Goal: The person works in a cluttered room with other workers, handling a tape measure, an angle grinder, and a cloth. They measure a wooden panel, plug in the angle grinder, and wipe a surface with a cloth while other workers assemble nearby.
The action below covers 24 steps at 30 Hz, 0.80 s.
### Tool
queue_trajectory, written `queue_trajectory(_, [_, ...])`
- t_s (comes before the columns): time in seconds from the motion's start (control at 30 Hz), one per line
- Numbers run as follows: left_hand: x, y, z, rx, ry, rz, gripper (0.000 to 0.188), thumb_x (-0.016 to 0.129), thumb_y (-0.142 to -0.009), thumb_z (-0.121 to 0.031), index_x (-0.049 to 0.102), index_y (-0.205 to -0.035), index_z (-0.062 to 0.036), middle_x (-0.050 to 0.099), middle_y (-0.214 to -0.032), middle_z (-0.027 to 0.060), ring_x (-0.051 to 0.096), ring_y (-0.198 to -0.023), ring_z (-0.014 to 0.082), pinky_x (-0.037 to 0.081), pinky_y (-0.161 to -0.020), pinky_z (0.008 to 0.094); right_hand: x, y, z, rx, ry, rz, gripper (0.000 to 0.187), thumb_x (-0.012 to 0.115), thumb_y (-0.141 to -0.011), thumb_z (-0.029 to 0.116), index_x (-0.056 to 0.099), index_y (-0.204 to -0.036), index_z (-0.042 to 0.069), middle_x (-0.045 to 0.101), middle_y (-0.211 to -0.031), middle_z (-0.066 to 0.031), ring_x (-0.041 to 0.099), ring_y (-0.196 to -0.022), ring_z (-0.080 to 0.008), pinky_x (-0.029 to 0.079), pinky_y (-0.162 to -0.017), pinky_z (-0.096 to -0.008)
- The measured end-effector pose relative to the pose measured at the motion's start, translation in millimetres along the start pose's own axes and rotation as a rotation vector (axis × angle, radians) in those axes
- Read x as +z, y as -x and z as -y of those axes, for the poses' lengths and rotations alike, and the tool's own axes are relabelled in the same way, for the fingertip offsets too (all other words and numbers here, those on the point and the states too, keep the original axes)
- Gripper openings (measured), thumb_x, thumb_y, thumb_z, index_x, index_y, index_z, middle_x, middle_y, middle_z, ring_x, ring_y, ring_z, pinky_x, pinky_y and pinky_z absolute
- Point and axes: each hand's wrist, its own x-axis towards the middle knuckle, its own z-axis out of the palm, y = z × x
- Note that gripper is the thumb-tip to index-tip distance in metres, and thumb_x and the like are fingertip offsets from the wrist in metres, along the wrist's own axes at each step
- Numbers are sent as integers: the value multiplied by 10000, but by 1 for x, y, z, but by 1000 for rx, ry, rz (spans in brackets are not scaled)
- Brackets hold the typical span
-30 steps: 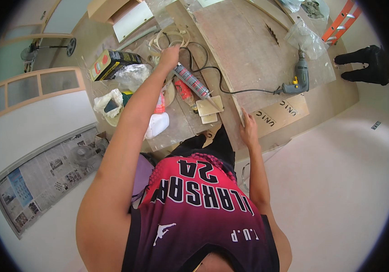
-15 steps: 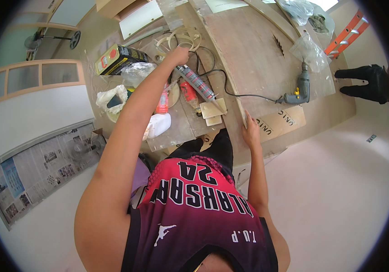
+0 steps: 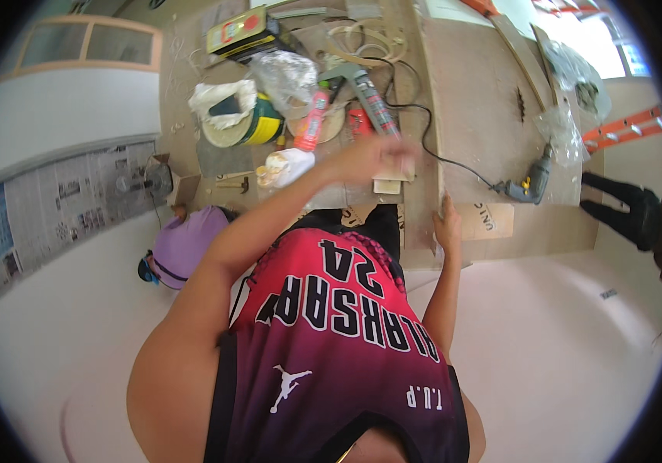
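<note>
My left hand point(image 3: 394, 159), smeared by motion, is over the small pale wooden blocks point(image 3: 387, 186) near the table's front edge; what its fingers do cannot be made out. Just beyond it a caulking gun point(image 3: 375, 104) with a grey-and-red tube lies on the table, its nozzle end hidden behind the hand. On the right, my right hand point(image 3: 447, 226) is closed on the near end of a long wooden board point(image 3: 430, 116) that runs away from me. Left of the gun are a pink-orange bottle point(image 3: 312, 122) and a red package point(image 3: 358, 121).
A corded drill point(image 3: 533, 184) lies at right, its cable crossing the board. At left stand a green-yellow tub point(image 3: 264, 123), a white container point(image 3: 284, 167) and a black-yellow can point(image 3: 246, 35); a hammer point(image 3: 233, 184) lies nearby. A person in purple point(image 3: 192, 241) is low at left; another person's dark-clothed legs point(image 3: 624, 202) show at right.
My left hand has left the caulking gun's rear end and come nearer me, over the wooden blocks. My right hand stays at the board's end. The view has shifted.
</note>
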Motion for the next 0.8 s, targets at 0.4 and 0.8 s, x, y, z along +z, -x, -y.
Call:
queue_trajectory(0.4, [41,419,273,-996,227,-497,398,566,-1045,-321,676,-1289,-26,751,-1031,163,711,-890,260,560,-790,399,-3,28,18,160,-144,-485,406,689,-996,190,597,-1350,13,695,-1232,-207,682,-1096,-295,553,-904,-385])
queue_trajectory(0.8, [130,441,320,-1128,610,-62,446,592,-943,-200,656,-1353,-36,716,-1194,142,701,-995,284,589,-793,465,33,136,7,296,-164,-640,243,638,-1010,112,625,-1221,-8,722,-916,-149,701,-700,-197,543,-620,-344])
